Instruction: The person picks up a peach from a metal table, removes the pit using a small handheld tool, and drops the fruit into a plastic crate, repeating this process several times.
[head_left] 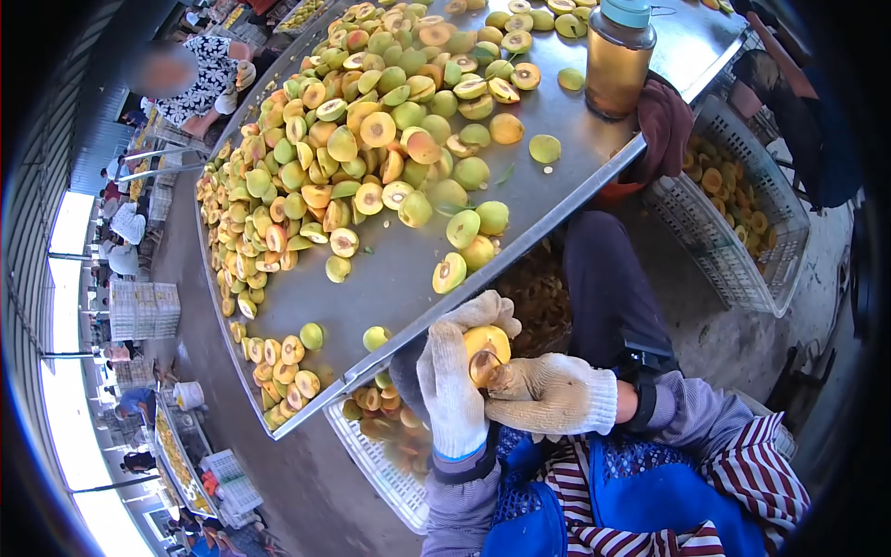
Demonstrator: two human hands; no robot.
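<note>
Both hands wear knitted work gloves and meet just past the near edge of the metal table. My left hand (pixel 457 381) is closed round a halved yellow fruit (pixel 488 345), its cut side facing up. My right hand (pixel 548 395) comes in from the right, its fingers pinched at the lower edge of that cut face; what they grip there, if anything, is too small to make out. On the metal table (pixel 371 288) lies a large heap of halved green and orange fruit (pixel 343 144).
A jar (pixel 617 56) of amber liquid and a dark red cloth (pixel 664 130) are at the table's right edge. Crates of fruit stand below, one on the right (pixel 715 213), one under the table (pixel 371 464). Other people are at the far left and upper right.
</note>
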